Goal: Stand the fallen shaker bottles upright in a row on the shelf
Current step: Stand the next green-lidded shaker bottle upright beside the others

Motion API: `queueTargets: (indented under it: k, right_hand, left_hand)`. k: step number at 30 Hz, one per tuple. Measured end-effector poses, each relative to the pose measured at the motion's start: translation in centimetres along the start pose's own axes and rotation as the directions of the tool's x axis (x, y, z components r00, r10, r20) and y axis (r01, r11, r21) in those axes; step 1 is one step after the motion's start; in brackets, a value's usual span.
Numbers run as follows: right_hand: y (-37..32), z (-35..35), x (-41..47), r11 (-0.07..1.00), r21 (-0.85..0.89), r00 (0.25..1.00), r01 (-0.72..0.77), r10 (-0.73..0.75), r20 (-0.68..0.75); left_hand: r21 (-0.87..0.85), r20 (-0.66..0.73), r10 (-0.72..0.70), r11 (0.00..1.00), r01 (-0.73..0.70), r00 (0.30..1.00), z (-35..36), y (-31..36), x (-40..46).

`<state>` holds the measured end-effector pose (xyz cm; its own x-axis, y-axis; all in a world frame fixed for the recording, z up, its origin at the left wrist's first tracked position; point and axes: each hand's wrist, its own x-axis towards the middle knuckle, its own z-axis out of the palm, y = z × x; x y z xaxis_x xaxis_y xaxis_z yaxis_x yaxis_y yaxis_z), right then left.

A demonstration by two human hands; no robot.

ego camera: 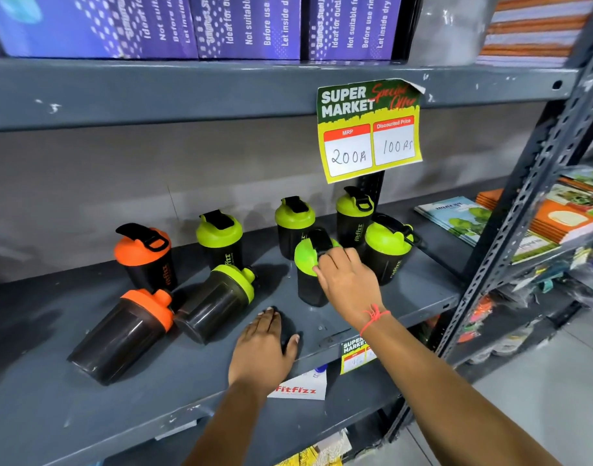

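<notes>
fingers (325,264) on green-lidded shaker (307,260) (upright)

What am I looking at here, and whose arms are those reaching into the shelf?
There is no machine here: a person wears a camera on the head, so you see their own two bare arms from above. They face a grey shop shelf with shaker bottles. Six stand upright; two lie on their sides at the front, an orange-lidded bottle and a green-lidded bottle. The right hand, with a red thread on the wrist, grips an upright green-lidded shaker near its lid. The left hand rests flat on the shelf, holding nothing. A price sign hangs above.
</notes>
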<state>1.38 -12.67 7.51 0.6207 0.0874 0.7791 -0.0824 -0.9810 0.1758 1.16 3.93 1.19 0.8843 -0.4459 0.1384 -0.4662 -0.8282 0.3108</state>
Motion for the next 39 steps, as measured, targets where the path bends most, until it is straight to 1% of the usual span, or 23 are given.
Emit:
queueTargets:
  k: [4, 6, 8, 9, 10, 11, 12, 13, 14, 15, 16, 18, 21, 24, 26, 29, 31, 32, 33, 35, 37, 38, 39]
  right_hand:
    - [0.0, -1.2, 0.8, 0.995, 0.007, 0.974, -0.095, 0.092, 0.205]
    - [0.1, -1.9, 1.3, 0.982, 0.092, 0.968, -0.168, 0.146, 0.205]
    - [1.0, -2.8, 2.5, 0.945, 0.22, 0.967, -0.242, 0.216, 0.137]
    - [1.6, -3.3, 3.3, 0.927, 0.273, 0.964, -0.258, 0.23, 0.131]
    - [2.4, -3.7, 4.2, 0.92, 0.294, 0.959, -0.26, 0.21, 0.192]
    - [3.2, -3.9, 5.3, 0.935, 0.284, 0.94, -0.214, 0.118, 0.32]
    - [4.0, -3.9, 6.2, 0.954, 0.279, 0.88, -0.109, -0.038, 0.474]
    - [4.4, -4.0, 7.1, 0.966, 0.257, 0.776, 0.006, -0.166, 0.608]
    - [4.6, -4.0, 7.9, 0.963, 0.24, 0.687, 0.124, -0.258, 0.68]
    - [4.6, -3.9, 8.6, 0.949, 0.235, 0.622, 0.21, -0.315, 0.717]
    - [4.7, -3.6, 9.2, 0.942, 0.232, 0.585, 0.244, -0.333, 0.739]
    - [4.6, -3.1, 10.0, 0.939, 0.223, 0.556, 0.261, -0.335, 0.761]
    - [4.5, -3.2, 10.9, 0.955, 0.202, 0.528, 0.217, -0.289, 0.798]
    - [4.6, -3.2, 11.2, 0.972, 0.205, 0.531, 0.114, -0.233, 0.814]
    - [4.5, -3.2, 10.9, 0.982, 0.183, 0.579, 0.05, -0.178, 0.796]
    - [4.0, -2.9, 9.8, 0.993, 0.115, 0.7, 0.025, -0.099, 0.707]
    - [4.0, -2.7, 9.3, 0.997, 0.077, 0.729, 0.004, -0.056, 0.682]
    - [4.2, -2.8, 9.4, 0.995, 0.095, 0.712, -0.025, -0.049, 0.7]
    - [4.4, -2.8, 9.6, 0.988, 0.141, 0.666, -0.067, -0.061, 0.744]
    - [5.0, -3.1, 10.5, 0.941, 0.297, 0.513, -0.161, -0.177, 0.84]
    - [5.1, -3.7, 11.0, 0.927, 0.341, 0.361, -0.155, -0.268, 0.893]
    - [5.0, -3.7, 11.0, 0.934, 0.33, 0.323, -0.136, -0.273, 0.906]
    - [4.8, -3.4, 10.8, 0.943, 0.308, 0.31, -0.126, -0.258, 0.915]
  left_hand:
    - [-0.019, -0.009, 0.007, 1.0, -0.007, 1.0, 0.0, 0.0, 0.0]
    - [-0.016, -0.007, 0.007, 1.0, -0.007, 1.0, 0.0, -0.1, 0.1]
    - [-0.021, -0.01, 0.002, 1.0, -0.002, 1.0, 0.2, -0.1, 0.1]
    - [-0.026, -0.016, -0.004, 1.0, 0.003, 1.0, 0.2, -0.1, 0.0]
    - [-0.026, -0.025, -0.011, 1.0, 0.01, 1.0, 0.2, 0.0, 0.0]
    - [-0.017, -0.034, -0.016, 1.0, 0.016, 0.999, 0.3, 0.0, 0.0]
    - [-0.01, -0.047, -0.015, 1.0, 0.015, 0.999, 0.4, 0.0, 0.0]
    - [-0.008, -0.049, -0.015, 1.0, 0.014, 0.999, 0.4, 0.0, 0.0]
    - [-0.008, -0.041, -0.019, 1.0, 0.018, 0.999, 0.3, 0.1, 0.0]
    - [-0.013, -0.025, -0.03, 0.999, 0.03, 0.999, 0.2, 0.2, 0.0]
    - [-0.024, -0.005, -0.042, 0.999, 0.042, 0.999, 0.1, 0.2, 0.0]
    - [-0.033, 0.003, -0.044, 0.998, 0.044, 0.999, 0.2, 0.1, 0.1]
    - [-0.03, 0.017, -0.046, 0.998, 0.047, 0.999, 0.1, 0.2, 0.1]
    - [-0.019, 0.025, -0.058, 0.998, 0.059, 0.998, 0.2, 0.2, 0.1]
    - [-0.01, 0.023, -0.059, 0.998, 0.06, 0.998, 0.2, 0.3, 0.1]
    - [-0.015, 0.009, -0.067, 0.998, 0.067, 0.998, 0.2, 0.2, 0.1]
    - [-0.023, -0.006, -0.07, 0.997, 0.069, 0.998, 0.2, 0.2, 0.1]
    - [-0.032, -0.016, -0.071, 0.997, 0.07, 0.997, 0.2, 0.3, 0.0]
    - [-0.042, -0.023, -0.076, 0.996, 0.075, 0.997, 0.2, 0.3, 0.0]
    - [-0.05, -0.025, -0.086, 0.995, 0.085, 0.996, 0.2, 0.4, 0.0]
    - [-0.054, -0.037, -0.091, 0.995, 0.089, 0.995, 0.2, 0.4, 0.0]
    - [-0.051, -0.04, -0.092, 0.995, 0.09, 0.995, 0.2, 0.4, -0.1]
    - [-0.046, -0.035, -0.095, 0.995, 0.094, 0.995, 0.2, 0.4, -0.1]
